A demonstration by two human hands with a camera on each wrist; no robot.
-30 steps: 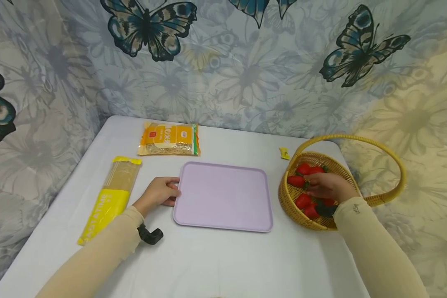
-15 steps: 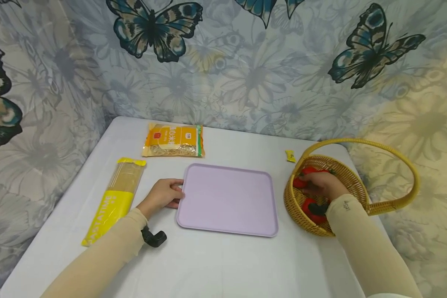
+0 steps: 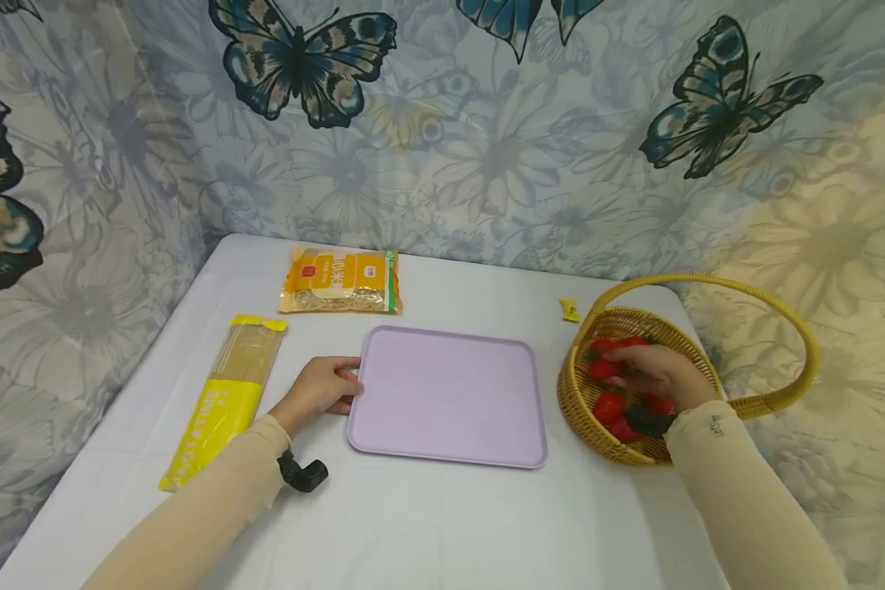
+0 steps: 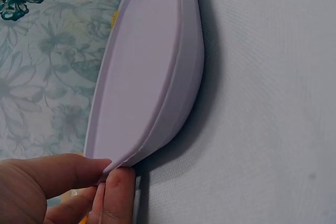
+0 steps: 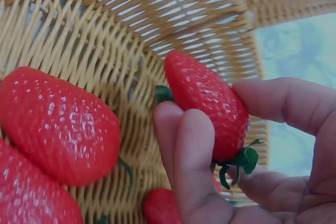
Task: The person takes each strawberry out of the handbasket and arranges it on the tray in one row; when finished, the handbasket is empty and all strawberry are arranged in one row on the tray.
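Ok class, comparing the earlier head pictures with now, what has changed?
The right hand reached left inside the basket and now pinches a strawberry, drawn slightly back to the right. Unchanged: the left hand holding the left edge of the tray, the basket's place, the long yellow packet and the orange packet.

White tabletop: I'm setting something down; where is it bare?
Bare: between the sleeves, nearer than the lilac tray; behind it, between orange packet and yellow sachet. Crowded: the wicker basket, with strawberries and right hand; around pasta packet and left hand.
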